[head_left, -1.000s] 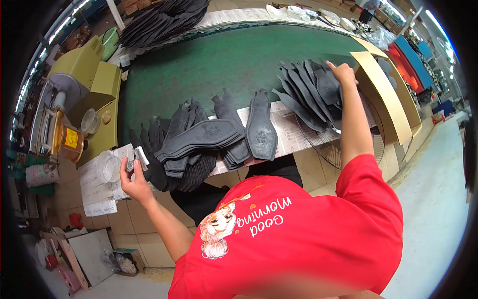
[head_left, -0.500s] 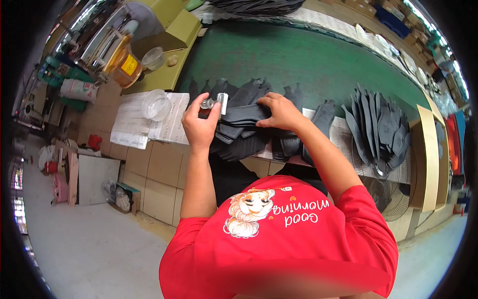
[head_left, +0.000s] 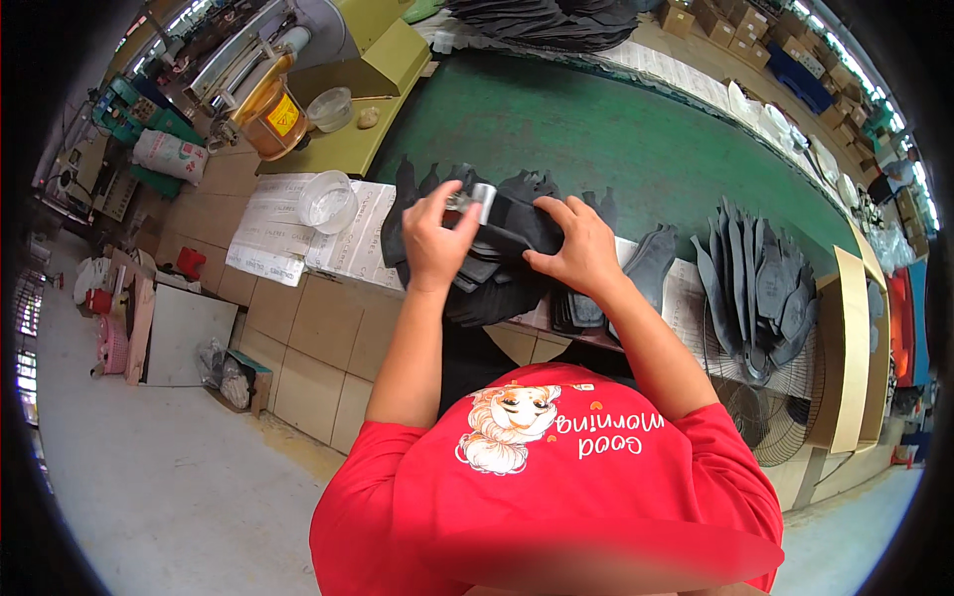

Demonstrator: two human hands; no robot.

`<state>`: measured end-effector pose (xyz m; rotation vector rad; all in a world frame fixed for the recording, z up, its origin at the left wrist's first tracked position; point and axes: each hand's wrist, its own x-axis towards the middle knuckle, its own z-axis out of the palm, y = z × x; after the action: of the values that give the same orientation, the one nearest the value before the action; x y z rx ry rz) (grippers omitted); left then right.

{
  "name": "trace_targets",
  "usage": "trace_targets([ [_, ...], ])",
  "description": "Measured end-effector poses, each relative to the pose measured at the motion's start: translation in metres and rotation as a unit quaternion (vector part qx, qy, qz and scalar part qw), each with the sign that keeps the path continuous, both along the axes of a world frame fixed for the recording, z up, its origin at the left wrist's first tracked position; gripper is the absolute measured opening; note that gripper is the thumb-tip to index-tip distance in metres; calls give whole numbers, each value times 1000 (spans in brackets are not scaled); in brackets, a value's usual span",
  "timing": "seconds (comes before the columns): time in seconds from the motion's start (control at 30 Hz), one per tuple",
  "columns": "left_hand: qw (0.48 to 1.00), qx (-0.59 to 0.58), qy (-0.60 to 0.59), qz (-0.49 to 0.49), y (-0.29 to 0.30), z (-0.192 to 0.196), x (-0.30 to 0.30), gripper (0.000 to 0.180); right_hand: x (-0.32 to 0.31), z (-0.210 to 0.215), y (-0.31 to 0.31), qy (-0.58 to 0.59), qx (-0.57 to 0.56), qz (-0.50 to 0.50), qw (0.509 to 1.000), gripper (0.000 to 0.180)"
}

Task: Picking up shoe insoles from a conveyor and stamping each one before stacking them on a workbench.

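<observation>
My left hand point(head_left: 437, 243) is closed, thumb and fingers gripping a small tool with a silver block point(head_left: 484, 202) at its end. Its handle is mostly hidden by the fingers. The silver end is over a dark, flat, rubbery-looking piece point(head_left: 515, 221). My right hand point(head_left: 581, 248) pinches that piece at its right end, thumb below and fingers above. Beneath lies a pile of similar black shaped pieces point(head_left: 497, 303), partly covered by both hands. Another bunch of grey-black pieces point(head_left: 651, 258) lies just right of my right hand.
A green-topped table point(head_left: 556, 119) stretches away ahead. To the left are a clear plastic cup point(head_left: 328, 202) on paper-covered board and a yellow-green machine point(head_left: 383, 74). More black pieces point(head_left: 765, 283) fan out at right, near an open carton point(head_left: 850, 338) and a fan point(head_left: 780, 422).
My left hand has brought the silver-ended tool rightward, over the black piece and closer to my right hand. My right hand keeps hold of the piece. The whole view has shifted slightly.
</observation>
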<state>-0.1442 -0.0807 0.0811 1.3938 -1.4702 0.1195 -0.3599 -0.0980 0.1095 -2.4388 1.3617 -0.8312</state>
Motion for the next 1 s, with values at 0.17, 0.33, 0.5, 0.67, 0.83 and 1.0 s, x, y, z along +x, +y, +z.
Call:
trace_targets([
  [0.17, 987, 17, 125, 104, -1, 6, 27, 32, -10, 7, 8, 19, 19, -3, 1000, 63],
  [0.33, 996, -7, -33, -82, 9, 21, -14, 33, -12, 4, 11, 26, 0, 1, 1000, 62],
  [0.5, 990, 84, 116, 1, -11, -5, 7, 32, -29, 6, 15, 26, 0, -17, 1000, 63],
  [0.67, 987, 70, 143, 39, -2, -7, 38, 30, -102, 20, -13, -46, -92, -179, 978, 60],
  [0.83, 979, 65, 192, 23, 18, -24, 64, 32, -258, 46, -60, 57, -16, -522, 851, 65],
  [1.0, 976, 68, 207, 15, 20, -26, 59, 32, -317, 28, -64, 161, 110, -696, 691, 81],
])
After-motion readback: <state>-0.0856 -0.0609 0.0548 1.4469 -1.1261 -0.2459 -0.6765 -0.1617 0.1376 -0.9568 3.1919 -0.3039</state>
